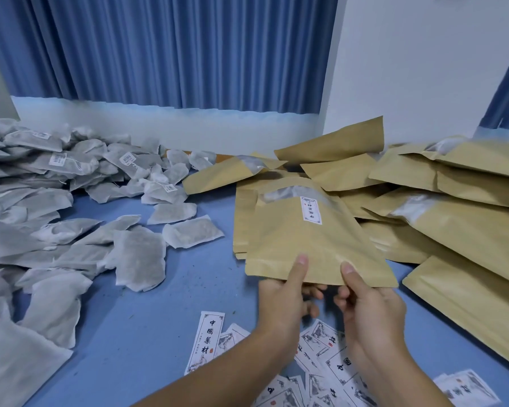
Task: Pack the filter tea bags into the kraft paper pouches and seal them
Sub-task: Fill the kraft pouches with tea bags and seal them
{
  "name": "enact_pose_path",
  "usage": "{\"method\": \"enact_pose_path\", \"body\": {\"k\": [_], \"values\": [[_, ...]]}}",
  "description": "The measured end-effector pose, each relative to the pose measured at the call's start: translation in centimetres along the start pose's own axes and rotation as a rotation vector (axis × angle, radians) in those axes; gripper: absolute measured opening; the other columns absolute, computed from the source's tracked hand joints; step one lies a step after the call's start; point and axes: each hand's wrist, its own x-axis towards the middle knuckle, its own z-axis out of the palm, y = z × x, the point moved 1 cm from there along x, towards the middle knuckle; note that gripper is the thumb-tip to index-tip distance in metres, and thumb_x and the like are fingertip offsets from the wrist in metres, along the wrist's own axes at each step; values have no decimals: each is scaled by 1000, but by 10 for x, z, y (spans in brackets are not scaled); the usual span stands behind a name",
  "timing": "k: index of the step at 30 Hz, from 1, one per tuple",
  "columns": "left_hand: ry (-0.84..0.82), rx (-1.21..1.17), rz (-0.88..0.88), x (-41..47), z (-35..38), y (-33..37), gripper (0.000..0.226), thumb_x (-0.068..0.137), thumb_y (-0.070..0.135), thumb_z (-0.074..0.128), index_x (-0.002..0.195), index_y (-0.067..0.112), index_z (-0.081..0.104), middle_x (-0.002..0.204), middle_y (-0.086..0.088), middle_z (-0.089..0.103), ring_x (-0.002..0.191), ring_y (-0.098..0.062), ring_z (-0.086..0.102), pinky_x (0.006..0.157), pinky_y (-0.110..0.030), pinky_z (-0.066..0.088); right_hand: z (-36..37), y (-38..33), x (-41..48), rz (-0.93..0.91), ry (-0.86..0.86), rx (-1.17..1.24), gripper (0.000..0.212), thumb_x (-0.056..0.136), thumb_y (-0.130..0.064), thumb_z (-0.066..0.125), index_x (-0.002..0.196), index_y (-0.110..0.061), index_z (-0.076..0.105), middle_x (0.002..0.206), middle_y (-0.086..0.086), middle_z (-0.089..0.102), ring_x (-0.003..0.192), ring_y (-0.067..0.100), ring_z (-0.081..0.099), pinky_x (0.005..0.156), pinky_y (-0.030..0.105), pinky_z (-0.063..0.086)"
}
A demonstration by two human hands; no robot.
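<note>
A kraft paper pouch with a small white label and a clear window near its far end is held over the blue table. My left hand pinches its near edge, thumb on top and fingers underneath. My right hand pinches the same edge a little to the right, in the same way. A large heap of grey-white filter tea bags covers the left side of the table. Several more kraft pouches lie piled at the right and behind the held pouch.
Printed white paper labels with black characters are scattered on the blue table near the front edge, below my hands. A blue curtain and a white wall close the far side.
</note>
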Motion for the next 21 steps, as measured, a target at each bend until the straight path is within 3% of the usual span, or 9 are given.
{"method": "enact_pose_path", "body": {"k": [5,10,14,17,19,21], "values": [[-5,84,11,3,-4,7,35,98,34,63,78,5,63,59,-11,60,40,-16,40,39,-21,29,1,1,-3,68,-84,-14,13,89,-13,72,96,-2,68,65,4,56,50,11,47,43,21,41],[10,-6,-55,-2,-3,12,55,102,56,42,95,6,64,60,-17,60,39,-19,43,39,-19,25,3,-4,-2,34,-71,-47,14,92,-16,69,87,-4,64,59,6,51,44,14,43,41,24,38],[116,69,27,2,-6,9,44,106,45,38,100,7,58,53,-14,57,34,-18,39,38,-18,27,1,-4,-4,42,-67,-14,25,103,-27,52,104,-4,63,65,9,61,45,18,51,44,28,43],[134,-43,76,0,-5,11,25,106,34,46,110,16,63,78,-8,74,56,-22,66,45,-29,50,1,-4,-4,35,-66,-60,24,105,-24,50,109,-4,63,67,8,66,47,18,56,40,26,43],[138,-93,94,1,-5,15,19,105,17,49,116,23,64,104,-3,77,91,-24,75,73,-40,62,0,-6,-3,37,-71,-86,18,102,-20,55,107,-6,65,71,7,69,50,18,60,39,25,43],[107,-86,132,6,-4,23,28,105,8,46,124,22,61,116,-5,74,105,-28,71,89,-49,59,2,-9,-2,73,-121,-79,11,98,-16,61,104,-10,67,79,7,72,55,19,64,41,24,43]]}}
